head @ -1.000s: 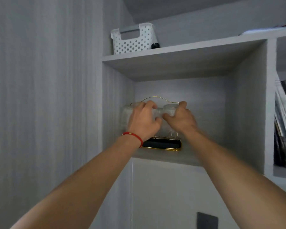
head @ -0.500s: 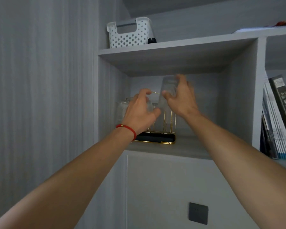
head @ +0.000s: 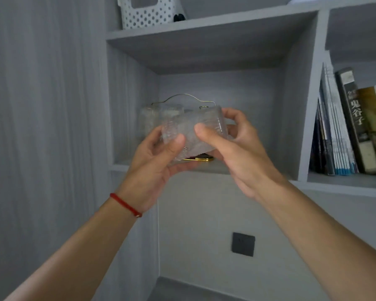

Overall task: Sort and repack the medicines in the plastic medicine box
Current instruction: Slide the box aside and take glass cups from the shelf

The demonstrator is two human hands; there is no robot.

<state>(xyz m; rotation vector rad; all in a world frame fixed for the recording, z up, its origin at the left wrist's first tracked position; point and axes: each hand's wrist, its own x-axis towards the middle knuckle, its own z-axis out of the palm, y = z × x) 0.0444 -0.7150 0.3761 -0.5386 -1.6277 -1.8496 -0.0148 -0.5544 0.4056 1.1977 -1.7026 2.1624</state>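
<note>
A white perforated plastic basket point(head: 148, 16) stands on the top shelf, above both hands. In front of the open cubby below it, my left hand point(head: 159, 161) and my right hand point(head: 237, 148) grip clear ribbed glassware point(head: 195, 119) that lies sideways between them. Whether it is one glass or two pressed together I cannot tell. Behind it, a gold wire rack point(head: 182, 97) with a dark base point(head: 201, 159) stands in the cubby. More clear glasses point(head: 148, 118) sit on its left side. No medicines are in view.
Several books point(head: 352, 127) lean in the cubby to the right. A small dark object point(head: 179, 17) sits beside the basket. A black wall plate point(head: 243, 244) is set in the panel below the shelf. A grey panelled wall fills the left.
My right hand lifted a glass off the rack, then brought it down and toward me. My left hand left the rack and now grips the glassware too. The view has tilted downward.
</note>
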